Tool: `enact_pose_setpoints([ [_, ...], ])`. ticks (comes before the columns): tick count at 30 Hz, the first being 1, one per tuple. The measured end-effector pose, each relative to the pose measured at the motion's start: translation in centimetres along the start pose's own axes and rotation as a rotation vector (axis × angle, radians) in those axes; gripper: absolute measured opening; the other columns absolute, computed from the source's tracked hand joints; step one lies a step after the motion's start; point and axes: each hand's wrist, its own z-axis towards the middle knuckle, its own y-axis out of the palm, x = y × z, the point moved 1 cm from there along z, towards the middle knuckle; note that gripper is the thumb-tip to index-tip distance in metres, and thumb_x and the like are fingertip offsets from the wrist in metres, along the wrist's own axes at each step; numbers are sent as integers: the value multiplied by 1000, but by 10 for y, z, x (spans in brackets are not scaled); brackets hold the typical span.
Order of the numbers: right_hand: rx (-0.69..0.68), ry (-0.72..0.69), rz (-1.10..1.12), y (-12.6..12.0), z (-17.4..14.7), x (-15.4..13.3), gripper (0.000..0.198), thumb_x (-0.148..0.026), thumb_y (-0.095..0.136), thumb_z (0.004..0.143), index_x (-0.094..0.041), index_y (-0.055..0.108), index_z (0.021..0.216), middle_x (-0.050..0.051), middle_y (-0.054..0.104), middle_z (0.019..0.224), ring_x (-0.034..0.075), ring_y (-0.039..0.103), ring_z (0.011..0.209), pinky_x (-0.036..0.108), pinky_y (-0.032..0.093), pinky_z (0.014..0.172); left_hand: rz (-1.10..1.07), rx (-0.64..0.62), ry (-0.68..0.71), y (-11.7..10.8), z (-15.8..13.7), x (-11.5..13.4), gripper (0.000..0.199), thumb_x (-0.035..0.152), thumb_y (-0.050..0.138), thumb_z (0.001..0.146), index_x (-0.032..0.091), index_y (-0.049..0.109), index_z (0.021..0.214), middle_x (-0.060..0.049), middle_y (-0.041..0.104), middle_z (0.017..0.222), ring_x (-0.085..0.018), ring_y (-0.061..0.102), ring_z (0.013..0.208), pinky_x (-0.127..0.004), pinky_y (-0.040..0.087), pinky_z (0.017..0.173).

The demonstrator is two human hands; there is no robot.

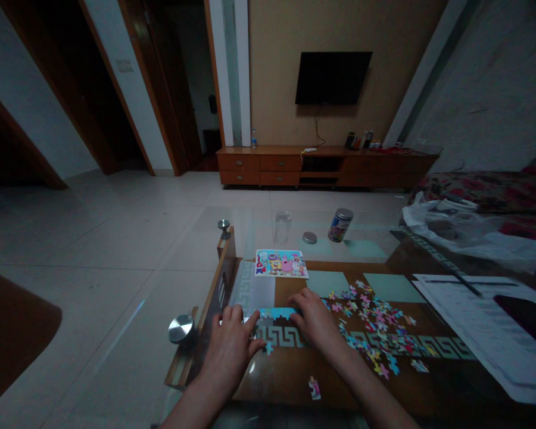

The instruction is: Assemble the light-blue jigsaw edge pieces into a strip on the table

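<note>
One joined blue puzzle strip (276,313) is flanked by both hands: L hand (232,336) spread, thumb & index parted, at its L end; R hand (313,316) bent at its R end, any grip can't be made out. Loose pcs (377,322) are strewn R of R hand; pic card (281,264) is set beyond both

Your bare left forearm (192,398) rises from the bottom edge, slanting rightward to your left hand (232,339), back up. Its fingers (236,313) are bent, thumb and forefinger pointing right with a gap between them. Your bare right forearm (368,381) slants leftward to your right hand (315,314) — also back up, fingers bent, thumb apart from the forefinger. Your two hands face each other, near but not touching.
</note>
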Motion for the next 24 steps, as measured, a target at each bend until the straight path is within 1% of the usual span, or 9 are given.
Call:
enact_pose_setpoints([
  [3,3,1,9,0,0,0,28,-8,55,79,-16,67,104,12,61,108,25,54,106,31,40,91,9,6,20,2,1,-1,48,39,69,80,29,57,126,-12,59,108,-36,52,105,-51,39,87],
  [10,10,-12,3,2,0,2,27,-9,55,81,-15,66,104,12,61,106,25,54,105,30,40,92,9,29,38,2,0,0,50,39,71,78,28,57,125,-12,58,109,-35,51,106,-52,39,88],
  [13,13,-16,-6,2,0,2,25,-9,55,80,-15,67,102,11,61,106,25,54,104,30,40,90,-6,35,67,2,1,0,49,37,72,78,26,57,123,-12,57,119,-36,46,116,-54,37,93],
  [15,22,-21,-7,3,-1,2,25,-10,55,81,-15,67,102,12,61,106,25,54,104,30,40,90,-19,36,97,3,3,1,49,33,72,77,22,57,123,-12,54,127,-37,41,123,-56,33,97],
  [16,26,-23,-8,3,-1,2,25,-10,55,81,-15,67,102,12,61,106,25,54,104,30,40,90,-26,35,114,4,4,1,48,32,72,78,20,57,122,-12,55,128,-36,40,124,-56,32,99],
  [18,32,-22,-9,3,-2,2,25,-10,55,81,-15,67,102,11,61,106,25,54,105,30,39,90,-42,35,147,7,5,2,44,30,71,79,18,58,119,-11,57,125,-34,42,123,-55,31,101],
  [20,30,-19,-12,3,-2,1,26,-10,55,80,-16,67,103,11,61,106,25,54,106,30,39,91,-59,41,170,9,5,3,39,30,70,80,19,60,116,-9,60,120,-32,46,120,-54,32,101],
  [24,20,-14,-12,3,-1,1,25,-10,56,80,-16,67,102,11,61,106,24,53,106,30,39,90,-99,56,172,8,5,4,36,28,68,81,18,60,114,-9,61,115,-30,50,115,-52,33,102],
])
